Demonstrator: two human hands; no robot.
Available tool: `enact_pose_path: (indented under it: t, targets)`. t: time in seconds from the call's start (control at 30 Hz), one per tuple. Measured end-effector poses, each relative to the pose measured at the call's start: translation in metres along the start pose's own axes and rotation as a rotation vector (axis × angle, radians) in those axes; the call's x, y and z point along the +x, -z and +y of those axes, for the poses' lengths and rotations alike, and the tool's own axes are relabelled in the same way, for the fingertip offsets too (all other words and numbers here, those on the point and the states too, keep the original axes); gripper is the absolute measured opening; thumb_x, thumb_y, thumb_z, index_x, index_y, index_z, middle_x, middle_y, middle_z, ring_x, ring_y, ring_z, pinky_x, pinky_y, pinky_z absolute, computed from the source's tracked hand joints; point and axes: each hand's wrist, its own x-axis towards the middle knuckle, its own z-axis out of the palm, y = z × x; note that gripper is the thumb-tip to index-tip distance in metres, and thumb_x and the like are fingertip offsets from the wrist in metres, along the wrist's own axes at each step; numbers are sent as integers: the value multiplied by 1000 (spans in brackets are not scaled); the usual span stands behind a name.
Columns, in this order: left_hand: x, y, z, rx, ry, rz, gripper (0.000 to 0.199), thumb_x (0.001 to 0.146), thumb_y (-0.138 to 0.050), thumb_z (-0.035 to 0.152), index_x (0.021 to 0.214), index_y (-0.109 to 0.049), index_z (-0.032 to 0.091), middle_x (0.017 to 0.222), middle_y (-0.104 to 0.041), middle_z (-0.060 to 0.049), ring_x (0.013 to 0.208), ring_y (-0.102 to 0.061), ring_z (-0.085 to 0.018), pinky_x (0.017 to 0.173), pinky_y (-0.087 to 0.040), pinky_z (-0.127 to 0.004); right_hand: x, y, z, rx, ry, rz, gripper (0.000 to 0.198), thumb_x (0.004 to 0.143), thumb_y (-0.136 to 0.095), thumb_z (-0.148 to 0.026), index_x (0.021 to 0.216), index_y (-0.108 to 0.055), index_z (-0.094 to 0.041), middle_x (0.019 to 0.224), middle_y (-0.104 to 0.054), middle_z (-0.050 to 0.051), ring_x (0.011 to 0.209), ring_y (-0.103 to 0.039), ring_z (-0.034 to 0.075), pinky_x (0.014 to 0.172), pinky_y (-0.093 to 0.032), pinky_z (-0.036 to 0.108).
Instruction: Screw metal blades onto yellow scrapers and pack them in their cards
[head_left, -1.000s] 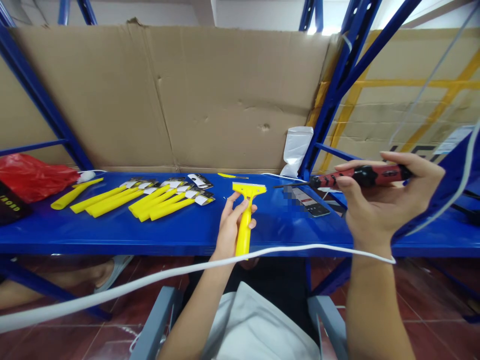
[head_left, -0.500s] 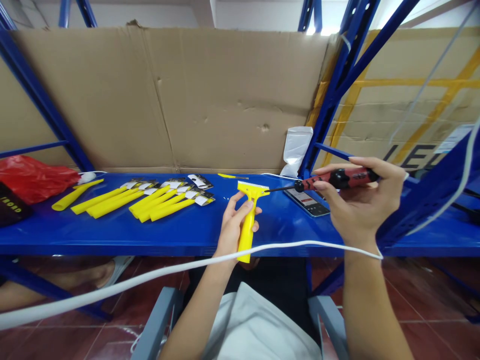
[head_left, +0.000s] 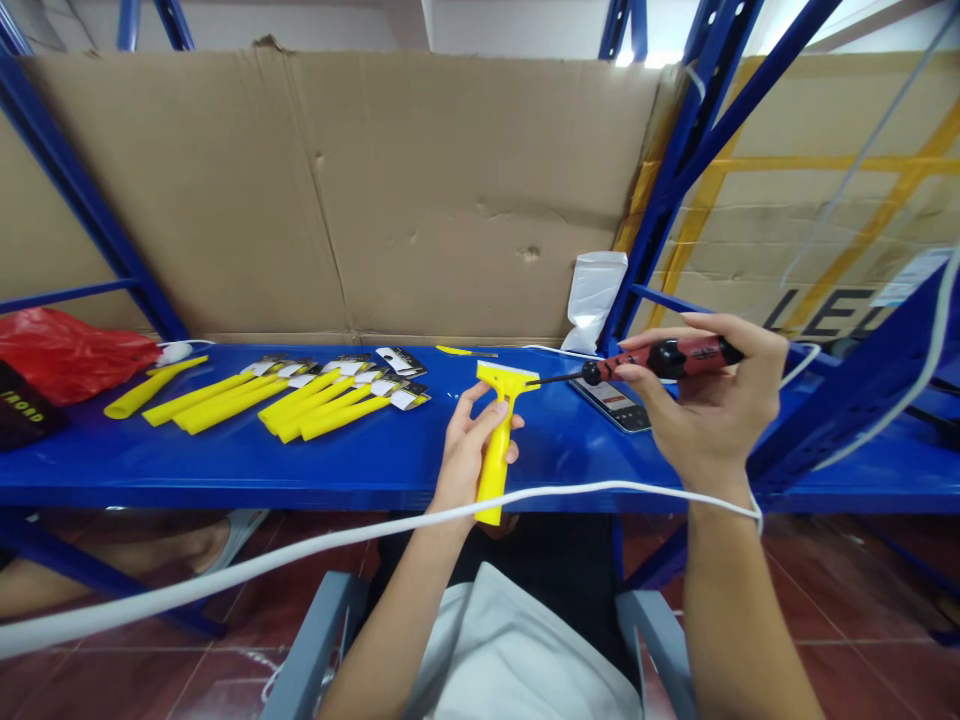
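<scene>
A yellow scraper (head_left: 495,460) is held upright over the table's front edge, its wide head at the top. My left hand (head_left: 470,450) is closed around its handle just below the head. My right hand (head_left: 712,400) grips a red and black screwdriver (head_left: 675,358), which lies nearly level. The screwdriver's dark shaft points left, and its tip meets the right side of the scraper's head. Whether a screw sits under the tip is too small to tell.
Several yellow scrapers (head_left: 225,405) with card-covered heads lie on the blue table (head_left: 187,470). A phone (head_left: 619,408) rests behind the screwdriver. A red plastic bag (head_left: 75,355) sits at far left. A white cable (head_left: 337,540) crosses in front of my forearms. A yellow knife (head_left: 454,350) lies further back.
My right hand and the screwdriver handle have shifted slightly left. The tip stays at the scraper's head, and my left hand keeps almost the same place.
</scene>
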Motion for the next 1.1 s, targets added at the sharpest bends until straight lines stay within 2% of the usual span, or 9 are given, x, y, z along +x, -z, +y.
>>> enact_pose_path:
  t: [0.17, 0.27, 0.37, 0.57, 0.67, 0.8, 0.87, 1.03, 1.1]
  targets:
    - [1, 1, 0, 20, -8, 25, 70, 82, -98, 29, 141, -62, 24, 108, -77, -5, 79, -74, -15, 51, -48, -18, 0, 5, -3, 36, -79, -188, 94, 83, -98, -22, 163, -52, -41, 124, -79, 5, 108, -81, 32, 94, -74, 56]
    - [2, 1, 1, 31, 4, 23, 71, 82, -98, 29, 141, -61, 23, 107, -78, -5, 74, -73, -14, 49, -48, -18, 2, 6, -5, 109, -120, -229, 96, 85, -97, -25, 165, -46, -42, 136, -78, 8, 114, -82, 33, 99, -73, 57]
    - [2, 1, 1, 37, 5, 11, 69, 81, -99, 30, 139, -62, 23, 108, -78, -6, 75, -73, -14, 49, -49, -18, 2, 7, -6, 122, -124, -202, 89, 83, -100, -30, 157, -53, -41, 139, -78, 8, 106, -85, 33, 99, -74, 59]
    - [1, 1, 1, 44, -19, -8, 70, 79, -102, 32, 136, -61, 25, 105, -75, -3, 82, -75, -16, 47, -48, -17, 1, 6, -5, 12, -11, -29, 65, 81, -104, -29, 135, -70, -38, 115, -76, 5, 98, -84, 36, 93, -74, 65]
    - [0, 0, 1, 50, -18, -5, 69, 79, -101, 33, 134, -60, 25, 102, -74, -2, 79, -74, -15, 47, -47, -16, 3, 7, -5, 56, -12, -102, 74, 79, -106, -32, 139, -63, -39, 115, -79, 3, 97, -85, 33, 92, -74, 63]
    - [0, -1, 2, 45, -32, 20, 69, 77, -101, 33, 130, -58, 26, 101, -74, -1, 81, -74, -15, 47, -47, -16, 5, 10, -6, 173, -142, -214, 85, 76, -105, -29, 144, -55, -38, 138, -79, 6, 110, -86, 33, 98, -74, 61]
    - [0, -1, 2, 33, -37, 19, 69, 76, -102, 33, 129, -58, 26, 103, -74, -1, 80, -73, -15, 46, -46, -16, 5, 10, -6, 174, -151, -190, 83, 75, -105, -26, 142, -57, -37, 138, -79, 6, 108, -86, 32, 99, -74, 61]
    - [0, -2, 3, 18, -30, 22, 69, 76, -102, 32, 130, -59, 26, 104, -74, -2, 79, -72, -14, 45, -46, -16, 2, 6, -4, 56, -57, -45, 73, 70, -109, -24, 129, -66, -34, 113, -79, 1, 96, -85, 30, 88, -76, 55]
    - [0, -1, 4, 16, -27, 27, 70, 76, -102, 32, 131, -59, 26, 106, -75, -2, 79, -73, -14, 46, -46, -16, 1, 5, -3, 74, -85, -64, 73, 72, -107, -24, 130, -65, -35, 115, -80, 2, 98, -85, 30, 92, -76, 56]
